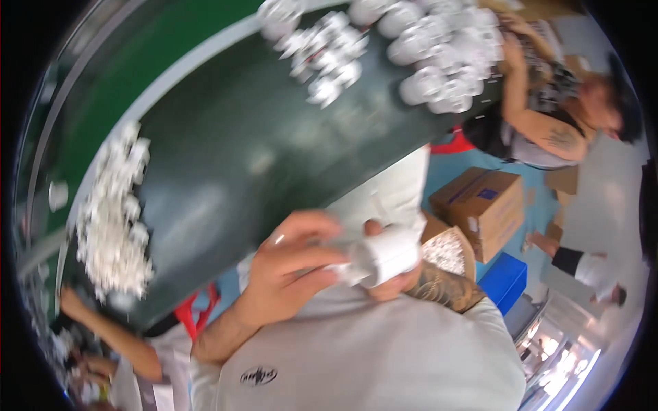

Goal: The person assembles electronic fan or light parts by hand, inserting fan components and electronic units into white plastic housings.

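Observation:
In front of my chest, my right hand (392, 288) grips a white cylindrical housing (391, 257), its open end facing left. My left hand (291, 267) pinches a small white plastic part (351, 273) at the mouth of that housing. Motion blur hides whether the part is inside the rim or just touching it. Beyond my hands stretches a dark green work table (226, 157). A long heap of small white parts (116, 226) lies at its left end. At the far side is a smaller pile of white parts (325, 51).
Many white round housings (445, 55) crowd the table's far right, near a co-worker (548, 116). Another person's arm (113, 335) reaches toward the left heap. Right of me are a carton (480, 205), an open box of small white pieces (445, 252) and a blue bin (504, 281).

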Motion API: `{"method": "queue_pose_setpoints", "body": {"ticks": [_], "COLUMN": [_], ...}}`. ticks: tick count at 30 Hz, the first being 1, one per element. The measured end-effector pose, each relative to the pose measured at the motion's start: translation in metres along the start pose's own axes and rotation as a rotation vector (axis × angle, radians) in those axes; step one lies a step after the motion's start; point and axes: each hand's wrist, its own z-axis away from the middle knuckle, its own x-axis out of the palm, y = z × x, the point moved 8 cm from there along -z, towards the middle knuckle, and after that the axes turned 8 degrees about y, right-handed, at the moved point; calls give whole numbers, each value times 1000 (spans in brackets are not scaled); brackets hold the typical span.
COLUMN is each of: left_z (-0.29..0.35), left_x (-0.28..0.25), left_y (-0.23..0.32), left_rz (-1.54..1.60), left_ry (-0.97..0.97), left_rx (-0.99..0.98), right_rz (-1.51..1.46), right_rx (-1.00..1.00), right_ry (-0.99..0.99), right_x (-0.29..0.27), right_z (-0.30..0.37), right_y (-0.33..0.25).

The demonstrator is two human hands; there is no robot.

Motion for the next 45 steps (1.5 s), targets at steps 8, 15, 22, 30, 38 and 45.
{"method": "queue_pose_setpoints", "body": {"ticks": [8, 15, 22, 30, 38, 45], "left_z": [14, 19, 28, 31, 34, 35], "left_x": [-7, -9, -12, -12, -8, -9], "left_y": [-13, -12, -29, -37, -40, -49], "left_rz": [-63, -58, 147, 233, 282, 503], "left_ry": [-41, 4, 118, 83, 16, 90], "left_rx": [-13, 14, -39, -166, -289, -363], "right_rz": [-372, -178, -232, -149, 320, 8], "right_rx": [284, 167, 203, 166, -55, 38], "right_ry": [-63, 318, 271, 173, 141, 287], "right_x": [-22, -46, -34, -26, -60, -8], "right_z": [-12, 13, -1, -7, -10, -17], "right_y": [23, 31, 31, 26, 10, 14]}}
